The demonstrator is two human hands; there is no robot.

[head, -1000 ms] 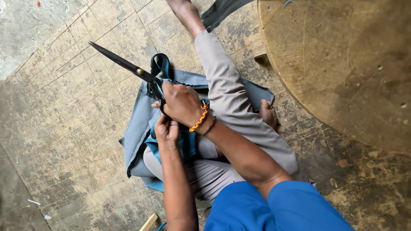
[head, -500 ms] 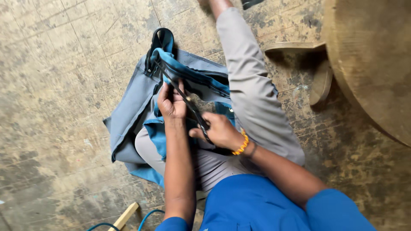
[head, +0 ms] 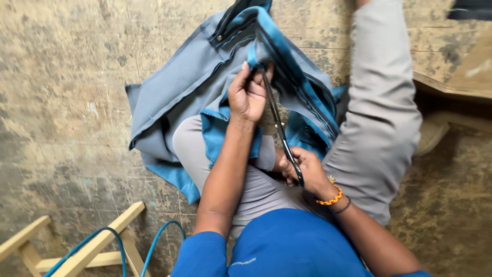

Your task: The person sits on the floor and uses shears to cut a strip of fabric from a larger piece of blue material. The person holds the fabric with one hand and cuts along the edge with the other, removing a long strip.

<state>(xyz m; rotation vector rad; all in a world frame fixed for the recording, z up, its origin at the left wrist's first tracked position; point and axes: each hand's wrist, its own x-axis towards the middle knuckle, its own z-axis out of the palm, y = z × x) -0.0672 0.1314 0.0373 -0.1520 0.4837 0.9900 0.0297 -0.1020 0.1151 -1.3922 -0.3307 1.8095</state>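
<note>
Left hand [head: 248,95] pinching blue-grey fabric [head: 189,87] taut at 12 o'clock; right hand [head: 307,172] gripping scissors [head: 279,128], trimming the edge. Next cut likely needs steady tension.

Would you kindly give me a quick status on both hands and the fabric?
Left hand pinching the grey-and-blue fabric edge. Right hand gripping black scissors, blades up at the pinched edge. Nothing between blades and fabric.

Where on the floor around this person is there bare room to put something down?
The worn floor left of the grey and blue fabric is bare, down to the wooden frame and blue cable. The lap is crowded: left hand grips fabric, right hand holds scissors. At right, the bent leg fills it.
</note>
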